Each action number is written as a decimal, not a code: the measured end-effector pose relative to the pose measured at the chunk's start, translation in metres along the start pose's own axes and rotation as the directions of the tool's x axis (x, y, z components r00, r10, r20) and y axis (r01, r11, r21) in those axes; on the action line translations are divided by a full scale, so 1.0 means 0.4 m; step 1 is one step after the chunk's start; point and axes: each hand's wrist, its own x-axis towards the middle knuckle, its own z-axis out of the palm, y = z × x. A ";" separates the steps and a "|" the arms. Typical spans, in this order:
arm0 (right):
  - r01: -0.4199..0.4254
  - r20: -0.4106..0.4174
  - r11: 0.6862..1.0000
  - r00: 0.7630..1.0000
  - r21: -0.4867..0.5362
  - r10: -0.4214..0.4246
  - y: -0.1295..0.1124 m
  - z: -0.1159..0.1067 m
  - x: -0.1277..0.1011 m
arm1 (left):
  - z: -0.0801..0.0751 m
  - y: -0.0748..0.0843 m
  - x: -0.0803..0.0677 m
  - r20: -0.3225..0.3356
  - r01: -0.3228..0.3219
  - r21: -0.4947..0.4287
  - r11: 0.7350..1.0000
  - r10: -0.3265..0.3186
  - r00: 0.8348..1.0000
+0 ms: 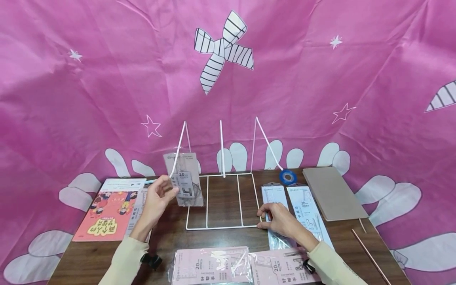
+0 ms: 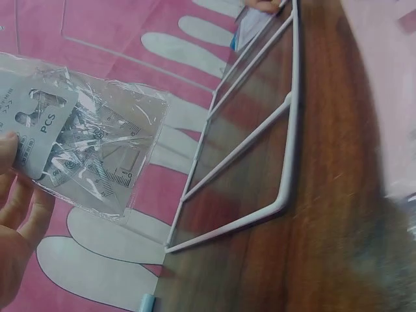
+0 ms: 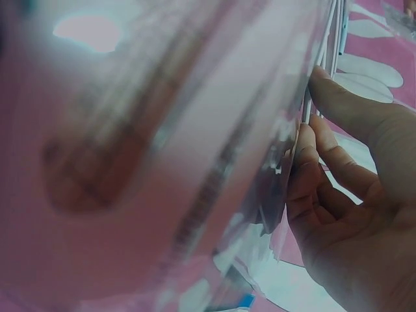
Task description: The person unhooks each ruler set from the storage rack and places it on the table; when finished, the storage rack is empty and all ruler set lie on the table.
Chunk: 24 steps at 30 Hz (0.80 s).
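Loading the white wire rack (image 1: 222,200) with packets

Your right hand (image 1: 276,221) pinches the rack's near right corner on the dark wooden counter (image 1: 167,241); your left hand (image 1: 156,200) grips a clear grey-carded hardware packet (image 1: 185,180) at the rack's left prong. Next, I judge, seat it there carefully.

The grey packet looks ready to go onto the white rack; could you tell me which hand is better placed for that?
Left: the left hand already holds the grey packet beside the rack; the right hand steadies the rack's edge.
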 end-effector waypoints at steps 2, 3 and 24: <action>-0.001 0.001 1.000 1.000 -0.003 0.001 0.000 0.001 0.000 | -0.001 0.005 -0.018 0.006 -0.010 -0.015 1.000 0.010 1.000; -0.002 0.000 1.000 1.000 -0.004 0.002 -0.001 0.001 0.001 | -0.001 0.007 -0.026 0.011 -0.017 -0.023 1.000 0.017 1.000; 0.010 -0.004 1.000 1.000 0.002 -0.010 0.000 0.000 -0.001 | -0.021 0.064 -0.147 0.084 -0.071 0.025 0.997 0.069 0.994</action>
